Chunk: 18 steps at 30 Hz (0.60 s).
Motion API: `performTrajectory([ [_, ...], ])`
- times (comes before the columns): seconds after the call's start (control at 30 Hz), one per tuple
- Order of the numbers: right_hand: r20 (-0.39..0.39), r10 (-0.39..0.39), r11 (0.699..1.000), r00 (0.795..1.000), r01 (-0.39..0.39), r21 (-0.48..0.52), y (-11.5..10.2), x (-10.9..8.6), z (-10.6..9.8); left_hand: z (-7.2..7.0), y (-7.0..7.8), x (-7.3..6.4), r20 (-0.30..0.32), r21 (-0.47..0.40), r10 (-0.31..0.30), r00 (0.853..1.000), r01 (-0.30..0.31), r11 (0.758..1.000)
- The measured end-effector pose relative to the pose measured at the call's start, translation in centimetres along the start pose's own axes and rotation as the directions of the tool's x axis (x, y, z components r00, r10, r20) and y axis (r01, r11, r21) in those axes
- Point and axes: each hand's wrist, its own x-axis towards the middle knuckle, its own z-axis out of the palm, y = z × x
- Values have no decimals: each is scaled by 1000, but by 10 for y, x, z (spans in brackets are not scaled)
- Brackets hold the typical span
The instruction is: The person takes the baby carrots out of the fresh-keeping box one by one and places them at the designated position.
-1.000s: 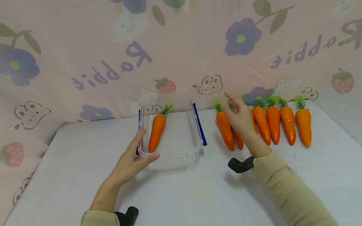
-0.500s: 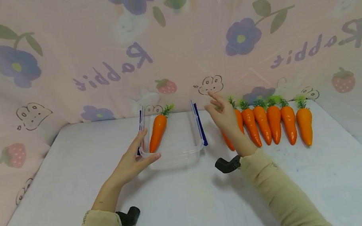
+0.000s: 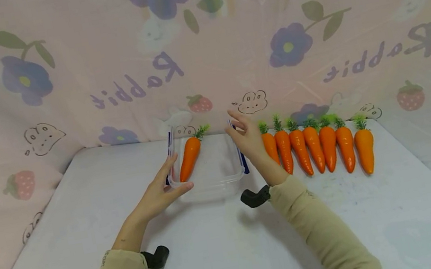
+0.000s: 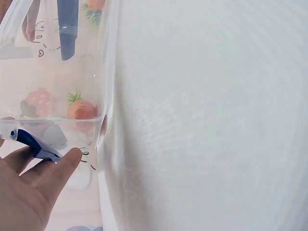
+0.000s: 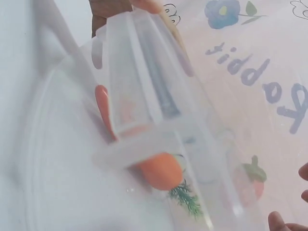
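A clear plastic food container (image 3: 218, 179) with blue side flaps stands near the back of the table, one toy carrot (image 3: 190, 159) lying tilted inside along its left wall. My left hand (image 3: 159, 190) rests against the container's left side, thumb by the front corner. In the left wrist view, its fingers touch a blue flap (image 4: 41, 147). My right hand (image 3: 248, 141) hovers over the container's right rim, fingers loosely bent and holding nothing. Only fingertips (image 5: 276, 221) of it show at the right wrist view's edge.
Several toy carrots (image 3: 329, 148) with green tops lie in a row right of the container, the leftmost partly behind my right wrist. A white cloth covers the table (image 3: 220, 258). A printed curtain (image 3: 221, 66) hangs close behind.
My right hand has moved left from above the row of carrots to the container's right rim, uncovering carrots it hid. My left hand keeps its place on the container.
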Motion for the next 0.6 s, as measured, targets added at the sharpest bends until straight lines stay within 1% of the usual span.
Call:
performTrajectory([
  [0.13,15,5,999,1000,-5,-36,0,0,14,0,-1,0,-4,-2,-3,1000,3,1000],
  [0.3,41,-3,1000,999,4,-28,2,0,28,1,-2,0,-8,3,-1,1000,1,1000],
  [0.5,55,-31,999,998,33,-43,1,0,39,1,-2,1,-8,10,-7,1000,7,1000],
  [0.6,75,-26,998,997,30,-53,-1,1,44,1,-1,2,-9,10,-13,1000,13,1000],
])
